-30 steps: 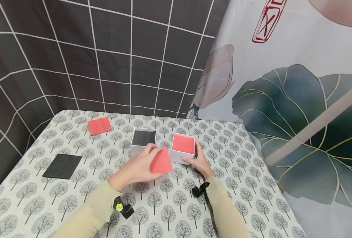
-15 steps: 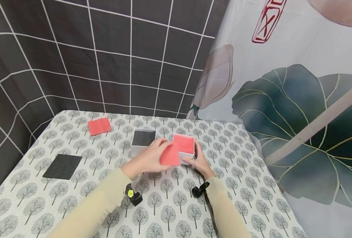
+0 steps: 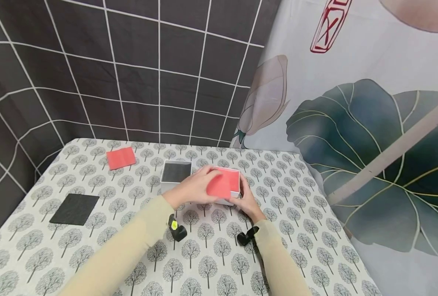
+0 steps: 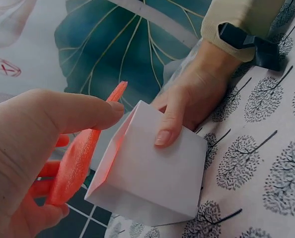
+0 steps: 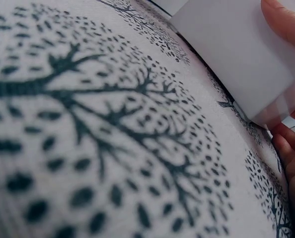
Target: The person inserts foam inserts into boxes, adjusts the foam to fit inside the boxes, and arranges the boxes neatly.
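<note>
My left hand [image 3: 189, 188] pinches a red square piece [image 3: 219, 188], felt-like in the left wrist view, between thumb and fingers. That piece [image 4: 78, 163] is tilted over the near left side of a small white open-topped box [image 4: 152, 168]; I cannot tell if they touch. Red material [image 3: 232, 177] shows inside this box. My right hand [image 3: 248, 202] grips the box from its right side, thumb on the near wall and fingers around the far side. A second white box [image 3: 167, 188], with a black sheet [image 3: 177, 172] inside, stands left of it, partly behind my left hand.
A black square [image 3: 74, 209] lies flat at the table's left. Another red piece [image 3: 121, 158], slightly creased, lies near the back left. The table carries a tree-print cloth [image 3: 189, 263]. A dark grid curtain [image 3: 130, 74] hangs behind, a leaf-print curtain [image 3: 370, 144] at right.
My left hand has carried the red piece rightward and slightly up, from between the boxes to over the right box's near side. My right hand keeps its hold on that box.
</note>
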A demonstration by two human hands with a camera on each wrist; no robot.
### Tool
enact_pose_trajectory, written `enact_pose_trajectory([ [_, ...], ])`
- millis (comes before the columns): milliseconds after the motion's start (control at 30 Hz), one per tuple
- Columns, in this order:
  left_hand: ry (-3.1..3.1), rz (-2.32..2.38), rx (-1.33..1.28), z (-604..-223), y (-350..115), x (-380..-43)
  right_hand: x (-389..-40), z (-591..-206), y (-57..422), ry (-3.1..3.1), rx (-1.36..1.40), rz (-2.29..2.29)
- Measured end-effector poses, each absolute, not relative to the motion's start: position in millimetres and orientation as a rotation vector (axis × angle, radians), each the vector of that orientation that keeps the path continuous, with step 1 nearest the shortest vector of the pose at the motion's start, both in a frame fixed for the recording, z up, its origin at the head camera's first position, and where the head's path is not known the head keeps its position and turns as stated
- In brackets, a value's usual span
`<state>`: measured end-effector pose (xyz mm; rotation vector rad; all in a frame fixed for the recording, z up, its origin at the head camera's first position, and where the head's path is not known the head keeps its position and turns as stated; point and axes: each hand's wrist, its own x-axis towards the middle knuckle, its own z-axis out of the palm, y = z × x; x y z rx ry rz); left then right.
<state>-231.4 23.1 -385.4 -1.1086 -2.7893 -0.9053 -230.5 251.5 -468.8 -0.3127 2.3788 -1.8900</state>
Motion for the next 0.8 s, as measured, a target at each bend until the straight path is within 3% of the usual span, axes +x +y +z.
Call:
enact_pose_trajectory([
  [367, -2.943, -0.884, -1.114, -380.4, 47.6, -252.9, -231.8, -468.1, 253.9, 2.428, -0.379, -1.811],
  [800, -2.955, -0.786, -1.209, -384.2, 63.3, -277.5, -243.7, -496.1, 257.9, 2.489, -0.405, -1.864],
])
